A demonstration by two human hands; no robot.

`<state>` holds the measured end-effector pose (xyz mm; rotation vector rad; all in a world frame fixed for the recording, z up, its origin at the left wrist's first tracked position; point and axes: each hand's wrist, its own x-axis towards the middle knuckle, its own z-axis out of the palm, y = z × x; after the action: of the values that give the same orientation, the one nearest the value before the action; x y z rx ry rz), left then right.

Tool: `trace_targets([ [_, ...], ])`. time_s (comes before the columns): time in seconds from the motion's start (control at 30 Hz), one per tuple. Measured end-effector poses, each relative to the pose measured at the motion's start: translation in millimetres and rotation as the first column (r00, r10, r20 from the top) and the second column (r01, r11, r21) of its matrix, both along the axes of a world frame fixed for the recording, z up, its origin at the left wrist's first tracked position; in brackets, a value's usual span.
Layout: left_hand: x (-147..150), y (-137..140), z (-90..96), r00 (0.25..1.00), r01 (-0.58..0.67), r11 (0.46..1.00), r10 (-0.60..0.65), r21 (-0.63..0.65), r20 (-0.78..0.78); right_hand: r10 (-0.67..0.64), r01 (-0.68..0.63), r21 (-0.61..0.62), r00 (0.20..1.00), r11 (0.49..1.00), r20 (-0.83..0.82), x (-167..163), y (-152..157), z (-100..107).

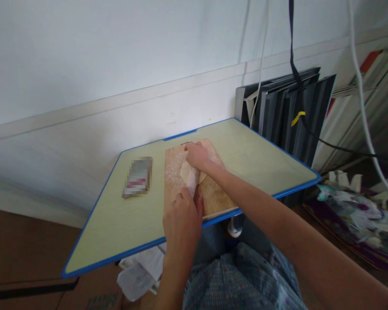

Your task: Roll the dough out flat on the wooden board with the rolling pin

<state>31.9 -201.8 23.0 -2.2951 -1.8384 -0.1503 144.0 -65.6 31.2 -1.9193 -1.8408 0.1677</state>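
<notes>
A floured rolling pin [192,180] lies slantwise across a flat piece of dough [185,171] on a wooden cutting board [216,196]. My left hand [183,211] is closed around the pin's near end, by the front edge of the board. At the far end, my right hand [198,156] grips the pin and hides that end and some of the dough. White flour dusts the upper part of the board.
The board rests on a pale green table [258,159] with a blue rim, against a white wall. A blurred-out packet [138,177] lies left of the board. Dark panels [284,101] lean behind the right side, where cables [358,69] hang. Plastic bags [362,211] sit on the floor.
</notes>
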Motion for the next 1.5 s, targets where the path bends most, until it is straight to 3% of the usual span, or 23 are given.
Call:
trace_targets([
  [0.27, 0.7, -0.7, 4.6, 1.000, -0.022, 0.998, 0.022, -0.058, 0.005, -0.032, 0.036, -0.033, 0.995, 0.999, 0.098, -16.1, 3.4, 8.0],
  [0.53, 1.5, -0.6, 2.6, 1.000, -0.010, 0.999, 0.010, -0.037, 0.012, -0.008, 0.010, 0.021, 0.998, 1.000, -0.068, 0.2, 1.5, 1.4],
  [0.73, -1.2, 0.4, 4.1, 1.000, -0.012, 0.999, 0.012, -0.041, 0.010, -0.053, 0.058, -0.068, 0.996, 0.996, 0.075, -17.4, 9.7, 8.6],
  [0.87, -0.8, 0.1, 4.6, 1.000, -0.011, 0.998, 0.011, -0.059, 0.009, -0.059, 0.061, -0.029, 0.996, 0.998, 0.062, -19.8, 9.2, 9.6],
  [1.13, 3.8, -3.0, 3.3, 1.000, -0.014, 0.998, 0.015, -0.055, 0.013, -0.013, 0.038, 0.151, 0.986, 0.988, -0.163, 4.6, 10.2, -5.9],
  [1.23, 3.5, -2.6, 4.4, 1.000, -0.012, 0.998, 0.013, -0.067, 0.016, -0.019, 0.035, 0.105, 0.989, 0.994, -0.148, 2.5, 9.4, -3.7],
  [1.4, 1.5, -0.7, 6.3, 1.000, -0.020, 0.995, 0.021, -0.093, 0.016, -0.045, 0.046, -0.065, 0.999, 0.997, 0.017, -12.9, 5.2, 10.8],
  [1.5, 0.4, -0.3, 5.8, 0.999, -0.020, 0.997, 0.021, -0.077, 0.024, -0.090, 0.094, -0.093, 0.995, 0.991, 0.053, -20.6, 7.2, 13.8],
])
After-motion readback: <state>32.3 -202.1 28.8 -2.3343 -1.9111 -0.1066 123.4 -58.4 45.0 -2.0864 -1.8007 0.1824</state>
